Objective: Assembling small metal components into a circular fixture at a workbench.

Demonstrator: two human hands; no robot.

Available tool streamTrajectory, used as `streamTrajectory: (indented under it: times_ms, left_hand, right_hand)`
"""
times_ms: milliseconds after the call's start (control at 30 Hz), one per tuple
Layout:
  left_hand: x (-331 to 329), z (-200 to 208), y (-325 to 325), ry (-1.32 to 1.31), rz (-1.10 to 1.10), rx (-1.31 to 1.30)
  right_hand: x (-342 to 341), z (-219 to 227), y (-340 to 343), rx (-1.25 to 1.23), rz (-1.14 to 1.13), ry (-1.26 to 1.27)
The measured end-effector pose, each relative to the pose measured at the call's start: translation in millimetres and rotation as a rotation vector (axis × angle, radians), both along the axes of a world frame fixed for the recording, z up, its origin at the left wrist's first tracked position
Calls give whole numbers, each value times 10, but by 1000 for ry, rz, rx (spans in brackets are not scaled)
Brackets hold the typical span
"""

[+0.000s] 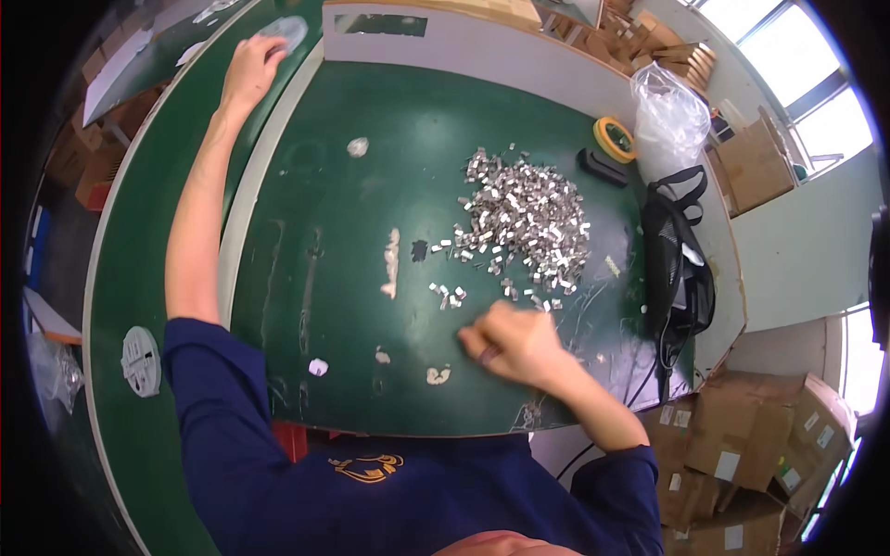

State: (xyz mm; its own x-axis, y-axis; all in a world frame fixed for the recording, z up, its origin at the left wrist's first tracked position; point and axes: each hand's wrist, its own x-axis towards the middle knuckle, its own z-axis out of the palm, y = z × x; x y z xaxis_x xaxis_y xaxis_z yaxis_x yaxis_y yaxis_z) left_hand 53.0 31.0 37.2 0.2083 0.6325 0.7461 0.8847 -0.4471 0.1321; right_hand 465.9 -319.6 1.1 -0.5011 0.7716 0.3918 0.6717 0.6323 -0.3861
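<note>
A flat green worktable [352,102] has a long green strip [134,269] along its left side. On the table lies a heap of small, silvery rectangular pieces [528,218]. The right hand [519,345] curls just nearer the person; whether it holds anything is unclear. The left hand [250,74], fingers narrowed, meets a translucent, whitish oval piece [291,32] over the strip; its grip is unclear.

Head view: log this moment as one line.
left hand: at pale disc, grip unclear | right hand: curled near parts pile, contents unclear | tape: beside black block
</note>
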Motion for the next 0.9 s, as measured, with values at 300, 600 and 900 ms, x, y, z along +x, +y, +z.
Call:
streamTrajectory:
  times_ms: [300, 600, 900]
  left_hand:
    - [1112, 888, -2207, -45, -382, -46]
    - [1779, 367, -3729, 162, -715, -321]
    - [1829, -290, -4182, 88, -752, -479]
  right_hand:
    - [131, -25, 588, -51, -97, -62]
    - [257, 451, 275, -572, -303, 395]
    - [337, 513, -203, -765, -139, 500]
